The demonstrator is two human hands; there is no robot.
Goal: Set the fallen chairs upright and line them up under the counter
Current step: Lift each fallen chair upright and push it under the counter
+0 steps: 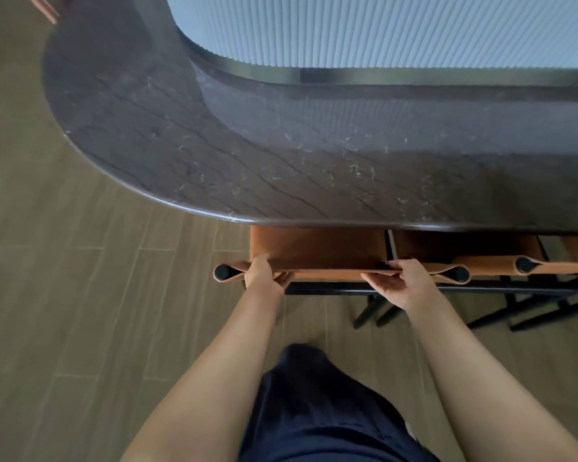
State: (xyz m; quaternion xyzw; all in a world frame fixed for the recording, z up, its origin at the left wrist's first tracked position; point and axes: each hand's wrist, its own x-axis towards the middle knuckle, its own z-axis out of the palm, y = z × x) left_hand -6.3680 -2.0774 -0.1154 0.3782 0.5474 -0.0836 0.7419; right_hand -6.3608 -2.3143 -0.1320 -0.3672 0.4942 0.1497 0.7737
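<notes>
- The chair (pixel 317 245) stands upright straight ahead of us. The front of its tan seat is hidden below the counter (pixel 214 145), and the rest shows just short of the counter's near edge.
- The backrest (pixel 327 271) has its long axis running left to right, parallel to the counter edge as far as we can judge. It lies between our hands and the counter.
- The left hand (pixel 264 273) grips the top of the backrest just inside the left post, thumb on the far face and fingers curled onto the near face.
- The right hand (pixel 401 281) pinches the same edge near the right post, its fingers lying together and pointing leftward along the near face.
- Both hands are on the chair and about equally near it, so neither arm has an advantage.
- A second chair (pixel 464 246) sits just beside it on the right, tucked in to much the same depth. The two nearest posts are close but apart.
- Judgement: any remaining move is a straight push away from us. Uneven pressure would skew the backrest off the counter line or toward its neighbour.
- Around us are a wood-plank floor (pixel 80 261) and, beyond the counter, a fluted panel (pixel 381 28).
</notes>
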